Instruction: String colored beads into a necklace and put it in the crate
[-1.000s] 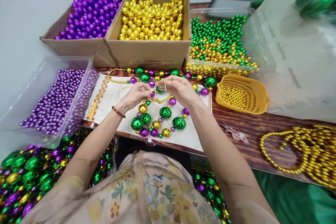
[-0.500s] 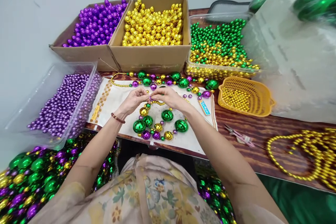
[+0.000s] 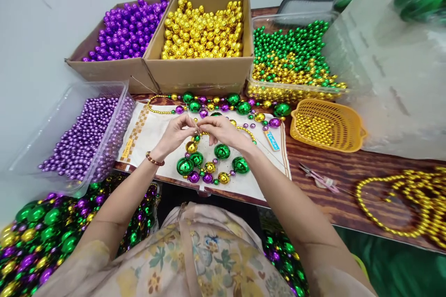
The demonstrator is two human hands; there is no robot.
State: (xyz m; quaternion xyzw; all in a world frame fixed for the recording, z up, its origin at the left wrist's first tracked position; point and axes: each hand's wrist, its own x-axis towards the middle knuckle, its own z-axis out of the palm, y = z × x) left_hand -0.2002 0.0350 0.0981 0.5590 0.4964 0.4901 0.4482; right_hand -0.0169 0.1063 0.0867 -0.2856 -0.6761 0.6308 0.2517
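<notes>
My left hand [image 3: 178, 133] is closed in a pinch, and a thin string [image 3: 188, 110] rises from its fingertips. Against it, fingertip to fingertip, my right hand [image 3: 223, 131] is also pinched on the string; the exact spot between the fingers is too small to make out. Just below both hands lies a bead necklace [image 3: 222, 151] of large green, gold and purple balls, looped on a white cloth [image 3: 156, 125]. Its small gold beads [image 3: 248, 134] curve out from under my right hand.
Behind the cloth lies another bead strand [image 3: 243, 107]. Cardboard boxes [image 3: 198, 74] of purple and gold balls stand at the back. Around are a clear bin [image 3: 104, 141], another bin [image 3: 292, 90], an orange basket [image 3: 348, 130], pliers [image 3: 318, 178] and gold bead strands [image 3: 390, 229].
The purple bead seen between my fingertips is now out of sight. A length of string now stands up above my left hand. Both hands stay together over the necklace.
</notes>
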